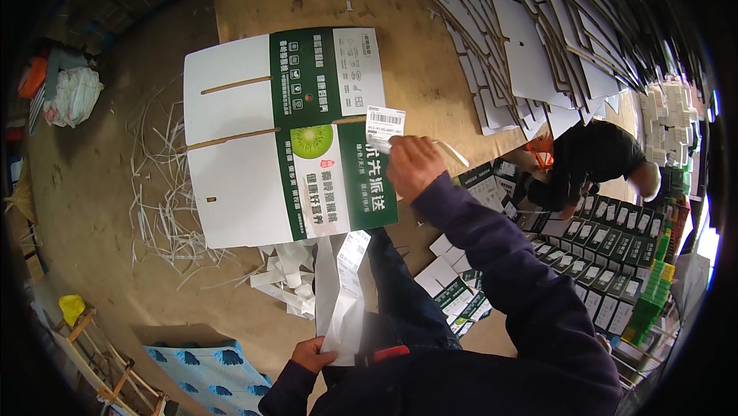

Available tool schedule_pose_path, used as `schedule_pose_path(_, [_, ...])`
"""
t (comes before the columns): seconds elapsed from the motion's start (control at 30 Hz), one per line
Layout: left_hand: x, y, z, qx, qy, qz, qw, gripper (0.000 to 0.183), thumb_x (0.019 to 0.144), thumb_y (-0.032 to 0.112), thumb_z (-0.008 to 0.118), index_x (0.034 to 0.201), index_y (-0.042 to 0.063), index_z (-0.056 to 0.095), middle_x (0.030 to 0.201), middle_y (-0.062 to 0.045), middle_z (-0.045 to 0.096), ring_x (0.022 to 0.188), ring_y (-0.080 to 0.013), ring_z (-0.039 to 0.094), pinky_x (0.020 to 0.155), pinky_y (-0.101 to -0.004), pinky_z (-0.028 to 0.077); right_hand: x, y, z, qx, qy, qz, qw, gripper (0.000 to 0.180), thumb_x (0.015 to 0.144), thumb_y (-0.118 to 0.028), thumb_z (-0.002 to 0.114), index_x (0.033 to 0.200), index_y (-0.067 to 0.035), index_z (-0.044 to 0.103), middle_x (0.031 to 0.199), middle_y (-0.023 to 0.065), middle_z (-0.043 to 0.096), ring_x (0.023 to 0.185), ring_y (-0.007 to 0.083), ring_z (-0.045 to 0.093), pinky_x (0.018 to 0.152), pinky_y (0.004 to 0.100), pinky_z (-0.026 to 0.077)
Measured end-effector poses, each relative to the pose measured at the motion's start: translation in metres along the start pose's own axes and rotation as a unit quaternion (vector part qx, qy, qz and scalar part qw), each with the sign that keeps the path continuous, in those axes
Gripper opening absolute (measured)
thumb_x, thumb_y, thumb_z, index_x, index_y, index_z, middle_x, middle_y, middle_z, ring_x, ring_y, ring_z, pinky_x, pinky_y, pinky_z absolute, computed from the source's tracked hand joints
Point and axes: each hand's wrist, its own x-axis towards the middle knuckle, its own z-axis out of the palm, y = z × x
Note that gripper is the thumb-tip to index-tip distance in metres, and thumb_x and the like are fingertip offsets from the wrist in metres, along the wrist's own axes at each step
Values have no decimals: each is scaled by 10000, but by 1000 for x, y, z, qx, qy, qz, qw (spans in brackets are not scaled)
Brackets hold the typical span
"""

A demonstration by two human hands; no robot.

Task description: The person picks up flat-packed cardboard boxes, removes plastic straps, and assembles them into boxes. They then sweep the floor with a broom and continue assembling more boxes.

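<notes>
A flat, unfolded cardboard carton (230, 185), white with green printed panels and a kiwifruit picture, lies over the edge of a wooden table. My right hand (415, 165) pinches a printed adhesive label (385, 125) by its lower end. That label lies over the carton's right edge; whether it is stuck down cannot be seen. Low in front of my body, my left hand (313, 354) grips a long strip of label backing paper (346, 324). Printed labels show on the strip's upper part, and it hangs below the carton's near edge.
Flattened cartons (536, 58) are heaped on the right of the wooden table (277, 1). Waste paper strips (173, 214) litter the floor to the left. At right, a person (599, 156) bends beside rows of labelled boxes (605, 243). A blue-patterned cloth (207, 373) lies lower left.
</notes>
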Motion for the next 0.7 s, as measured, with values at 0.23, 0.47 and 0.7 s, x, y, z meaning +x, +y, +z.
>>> schedule_pose_path(0.23, [-6, -6, -7, -24, 15, -8, 1000, 297, 759, -17, 620, 1055, -31, 608, 920, -74, 656, 827, -144, 616, 779, -278, 489, -73, -48, 75, -110, -277, 67, 952, 287, 757, -292, 589, 864, -30, 633, 1050, 146, 543, 1045, 331, 491, 806, 417, 450])
schedule_pose_path(0.47, [-1, -17, -16, 29, 18, 6, 999, 261, 766, 6, 597, 1024, -25, 619, 903, -58, 657, 784, -114, 606, 726, -243, 486, -53, 66, 132, 758, -128, 507, 389, 242, 836, -166, 574, 1026, -18, 570, 904, 141, 642, 787, 256, 660, 637, 352, 558])
schedule_pose_path(0.7, [-10, -29, -20, -48, 63, 1, 997, 273, 739, -1, 624, 1011, -31, 611, 895, -70, 658, 782, -131, 616, 733, -265, 494, -199, 21, 101, 305, -252, 679, 619, 188, 765, -213, 597, 787, -33, 645, 754, 149, 659, 615, 204, 653, 554, 325, 525])
